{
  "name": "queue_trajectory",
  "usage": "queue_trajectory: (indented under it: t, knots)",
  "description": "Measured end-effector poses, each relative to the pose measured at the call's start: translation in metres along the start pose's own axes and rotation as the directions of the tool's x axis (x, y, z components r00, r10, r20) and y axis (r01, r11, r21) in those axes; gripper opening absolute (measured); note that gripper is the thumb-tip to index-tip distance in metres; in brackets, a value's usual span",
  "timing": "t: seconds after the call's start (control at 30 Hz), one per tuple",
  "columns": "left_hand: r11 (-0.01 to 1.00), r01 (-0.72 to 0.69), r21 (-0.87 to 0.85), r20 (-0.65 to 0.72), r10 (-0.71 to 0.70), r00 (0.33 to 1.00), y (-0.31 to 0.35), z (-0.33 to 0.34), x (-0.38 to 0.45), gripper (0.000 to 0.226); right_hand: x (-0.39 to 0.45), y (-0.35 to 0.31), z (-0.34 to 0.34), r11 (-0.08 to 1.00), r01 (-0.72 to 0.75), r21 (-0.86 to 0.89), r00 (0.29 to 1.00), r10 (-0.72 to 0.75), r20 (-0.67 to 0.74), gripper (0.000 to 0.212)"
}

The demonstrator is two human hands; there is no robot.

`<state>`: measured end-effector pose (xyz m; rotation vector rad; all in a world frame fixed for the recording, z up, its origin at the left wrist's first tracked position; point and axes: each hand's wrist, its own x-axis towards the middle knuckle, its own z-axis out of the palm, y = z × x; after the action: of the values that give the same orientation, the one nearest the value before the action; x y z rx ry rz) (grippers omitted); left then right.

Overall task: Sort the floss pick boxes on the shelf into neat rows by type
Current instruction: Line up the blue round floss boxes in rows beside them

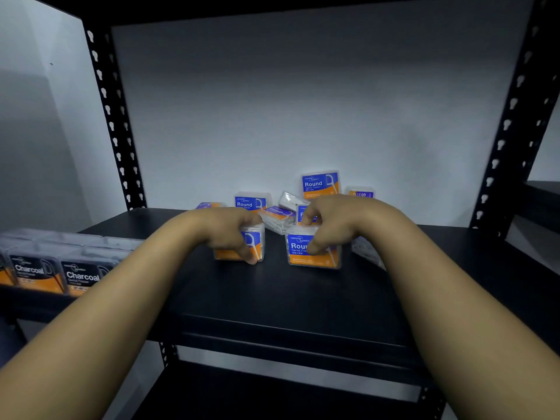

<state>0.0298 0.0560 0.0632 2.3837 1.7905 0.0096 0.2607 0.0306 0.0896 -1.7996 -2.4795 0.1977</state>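
My left hand (228,230) grips a blue-and-orange Round floss box (256,248) standing upright on the black shelf (272,298). A little to its right, my right hand (328,224) holds a second Round box (315,257), also upright on the shelf. Behind both hands lies a loose heap of boxes: another Round box (250,203), a tall upright Round box (320,184), a tilted purple Smooth box (277,214) and a clear box (291,200). At the front left, black Charcoal boxes (81,275) stand in a row.
Black perforated uprights (112,116) frame the shelf on the left and on the right (509,122). A white wall (272,101) closes the back. One box (365,251) lies tilted right of my right hand. Bare shelf surface stretches in front of the held boxes.
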Motion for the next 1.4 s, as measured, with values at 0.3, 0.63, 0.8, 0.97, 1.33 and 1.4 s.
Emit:
queue_trajectory:
  t: [0.3,0.63,0.8,0.97,1.33,1.4]
  knots:
    - [0.997,-0.040,0.071,0.088,0.034,0.996,0.012,-0.017,0.005,0.047,0.002,-0.019,0.013,0.995,-0.005,-0.096,0.997,0.012,0.076,0.083]
    - [0.992,-0.126,-0.001,0.115,0.126,0.985,0.011,-0.027,0.002,0.040,0.002,-0.025,0.013,0.994,0.013,-0.105,0.998,-0.006,0.063,0.089]
    - [0.984,-0.173,-0.045,0.029,0.175,0.984,0.000,-0.045,-0.021,0.039,-0.004,-0.035,0.004,0.997,0.028,-0.068,0.998,-0.031,-0.046,0.069]
    - [0.973,-0.224,-0.052,0.071,0.227,0.971,-0.017,-0.057,-0.049,0.036,-0.014,-0.053,-0.002,0.999,0.022,-0.031,0.997,-0.024,-0.070,0.065]
    - [0.973,-0.217,-0.082,0.114,0.225,0.968,-0.036,-0.038,-0.082,0.031,-0.037,-0.107,0.001,0.987,-0.026,-0.156,0.998,0.034,0.051,0.072]
    - [0.971,-0.232,-0.062,0.126,0.238,0.963,-0.034,-0.033,-0.087,0.032,-0.040,-0.115,0.005,0.987,-0.032,-0.154,0.996,0.044,0.077,0.071]
